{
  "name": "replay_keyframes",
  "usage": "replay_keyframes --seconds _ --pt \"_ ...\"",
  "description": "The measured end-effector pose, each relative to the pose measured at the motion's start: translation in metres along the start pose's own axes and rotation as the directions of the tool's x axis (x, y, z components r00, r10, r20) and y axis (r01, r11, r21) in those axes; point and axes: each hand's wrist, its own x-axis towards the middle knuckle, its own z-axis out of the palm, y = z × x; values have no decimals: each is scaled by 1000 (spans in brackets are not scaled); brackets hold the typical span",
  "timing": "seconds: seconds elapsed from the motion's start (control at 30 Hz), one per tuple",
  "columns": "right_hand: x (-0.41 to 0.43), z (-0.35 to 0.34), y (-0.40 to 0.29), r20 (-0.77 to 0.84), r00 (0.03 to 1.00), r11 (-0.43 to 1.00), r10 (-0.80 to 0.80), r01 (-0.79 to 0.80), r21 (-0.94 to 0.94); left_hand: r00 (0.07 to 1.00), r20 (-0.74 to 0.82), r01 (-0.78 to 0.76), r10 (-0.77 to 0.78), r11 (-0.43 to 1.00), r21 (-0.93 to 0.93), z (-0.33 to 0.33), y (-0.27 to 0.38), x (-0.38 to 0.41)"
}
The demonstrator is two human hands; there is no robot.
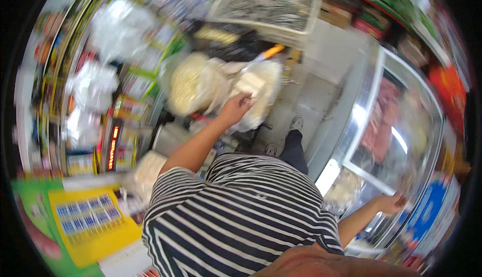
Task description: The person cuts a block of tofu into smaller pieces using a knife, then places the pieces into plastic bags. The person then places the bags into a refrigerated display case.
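Observation:
My left hand [239, 108] is over a clear-lined bag of pale contents [268, 100], its fingers curled. A pale block [250, 84] lies just beyond the fingertips; whether I touch it is blurred. Beside it, to the left, stands an open plastic bag of pale yellow strands or sprouts [185, 85]. An orange handle [273, 51] sticks up behind the bags. My right hand [393, 203] is out to the side, fingers bent, over the near part of a glass-topped display freezer [356, 122]. Blur hides whether it holds or touches anything.
Raw meat [380, 117] lies under the freezer glass. A white plastic crate [314, 9] of small grey items stands ahead. Shelves with hanging plastic bags [122, 28] and a red-lit display [113, 147] line the left. A yellow printed sheet [90, 224] lies on a green surface; another person's arm [39, 235] is there.

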Motion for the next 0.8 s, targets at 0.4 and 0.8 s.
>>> replay_keyframes --seconds 0.4,0.8 --pt "-268 138 -197 961 161 963 -226 -109 245 -328 -944 215 43 976 -31 -353 -73 -199" --pt "-317 172 -234 940 -119 942 -320 -149 301 34 -968 517 250 824 231 -304 -119 -121"
